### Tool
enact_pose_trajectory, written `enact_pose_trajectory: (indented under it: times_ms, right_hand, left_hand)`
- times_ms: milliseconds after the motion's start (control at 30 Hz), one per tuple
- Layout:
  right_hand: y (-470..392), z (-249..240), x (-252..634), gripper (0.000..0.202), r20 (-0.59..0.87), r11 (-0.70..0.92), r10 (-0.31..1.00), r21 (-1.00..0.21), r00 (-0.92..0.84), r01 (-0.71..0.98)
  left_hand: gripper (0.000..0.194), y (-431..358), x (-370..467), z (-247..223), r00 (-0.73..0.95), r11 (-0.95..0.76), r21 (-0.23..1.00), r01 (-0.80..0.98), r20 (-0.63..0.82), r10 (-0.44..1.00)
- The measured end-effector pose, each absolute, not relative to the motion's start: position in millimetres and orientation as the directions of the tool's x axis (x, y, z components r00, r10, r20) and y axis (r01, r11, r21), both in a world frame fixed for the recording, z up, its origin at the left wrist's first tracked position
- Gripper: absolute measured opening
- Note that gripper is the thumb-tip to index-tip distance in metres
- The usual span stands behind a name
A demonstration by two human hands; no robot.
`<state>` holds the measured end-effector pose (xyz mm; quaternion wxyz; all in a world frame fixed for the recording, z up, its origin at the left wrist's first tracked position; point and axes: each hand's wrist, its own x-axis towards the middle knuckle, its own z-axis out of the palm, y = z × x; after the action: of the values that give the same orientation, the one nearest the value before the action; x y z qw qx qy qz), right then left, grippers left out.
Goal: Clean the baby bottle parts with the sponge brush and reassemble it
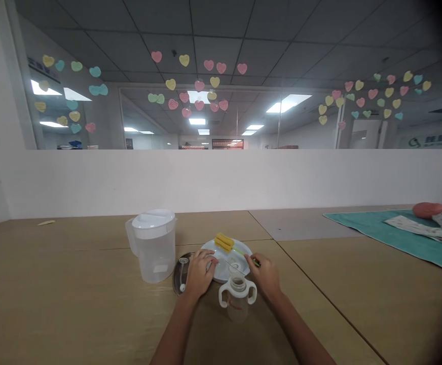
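A yellow sponge brush (224, 242) with a thin green handle lies over a white plate (221, 275). My right hand (265, 274) is closed on the green handle at the plate's right side. At the plate's left edge is my left hand (201, 272), its fingers bent over the rim; whether it pinches something small cannot be made out. A clear bottle (237, 304) with two white handles stands upright and uncapped in front of the plate, between my forearms. Left of my left hand, a round metal dish (176, 280) holds a white straw piece (183, 271).
A clear lidded pitcher (156, 253) stands left of the metal dish. On the right lies a teal cloth (373, 231) with a patterned cloth and a red item on it. A white wall (221, 180) with a window runs behind the table.
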<state>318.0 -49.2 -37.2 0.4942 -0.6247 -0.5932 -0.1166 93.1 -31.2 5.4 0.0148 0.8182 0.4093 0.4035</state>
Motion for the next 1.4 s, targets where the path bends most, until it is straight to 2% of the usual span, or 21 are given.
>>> enact_pose_trajectory:
  times_ms: [200, 300, 433, 533, 667, 833, 967, 1100, 1200, 1400]
  right_hand:
    - [-50.2, -35.9, 317.4, 0.052, 0.727, 0.215, 0.639, -0.481, 0.251, 0.85]
    - [-52.9, -32.5, 316.6, 0.051, 0.715, 0.219, 0.648, -0.505, 0.263, 0.835]
    - [-60.5, -26.8, 315.2, 0.051, 0.686, 0.228, 0.654, -0.58, 0.319, 0.782]
    - [-65.9, -24.9, 313.6, 0.051, 0.717, 0.289, 0.618, -0.588, 0.322, 0.755]
    - [-66.5, -26.8, 312.9, 0.048, 0.776, 0.418, 0.599, -0.513, 0.197, 0.75]
    - [-60.6, -30.6, 316.7, 0.04, 0.827, 0.468, 0.537, -0.457, 0.167, 0.756]
    - [-58.8, -30.5, 318.4, 0.032, 0.888, 0.453, 0.441, -0.344, 0.128, 0.822]
    - [-60.2, -28.6, 318.6, 0.027, 0.919, 0.482, 0.388, -0.267, 0.07, 0.834]
    - [-61.9, -28.6, 319.6, 0.027, 0.937, 0.51, 0.347, -0.229, 0.045, 0.829]
    - [-66.7, -30.3, 320.9, 0.03, 0.956, 0.523, 0.286, -0.103, -0.06, 0.846]
  left_hand:
    - [0.028, -25.1, 94.1, -11.1, 0.368, -0.636, 0.396, 0.662, 0.567, 0.736]
    - [0.028, -23.4, 93.4, -13.7, 0.36, -0.633, 0.384, 0.672, 0.577, 0.733]
    - [0.039, -23.4, 93.9, -11.3, 0.246, -0.628, 0.417, 0.657, 0.668, 0.702]
    - [0.037, -23.0, 94.7, -10.2, 0.148, -0.615, 0.495, 0.613, 0.693, 0.706]
    - [0.039, -21.0, 95.6, -11.7, 0.096, -0.614, 0.536, 0.579, 0.703, 0.705]
    - [0.051, -20.3, 94.5, -10.2, 0.022, -0.561, 0.486, 0.67, 0.742, 0.67]
    - [0.043, -23.7, 92.8, -4.6, -0.007, -0.536, 0.439, 0.721, 0.779, 0.627]
    - [0.034, -30.7, 93.1, 2.0, 0.077, -0.653, 0.385, 0.652, 0.823, 0.562]
    - [0.035, -35.6, 94.1, 5.9, 0.067, -0.687, 0.427, 0.588, 0.821, 0.567]
    - [0.035, -34.0, 93.8, 1.9, -0.017, -0.68, 0.601, 0.421, 0.754, 0.656]
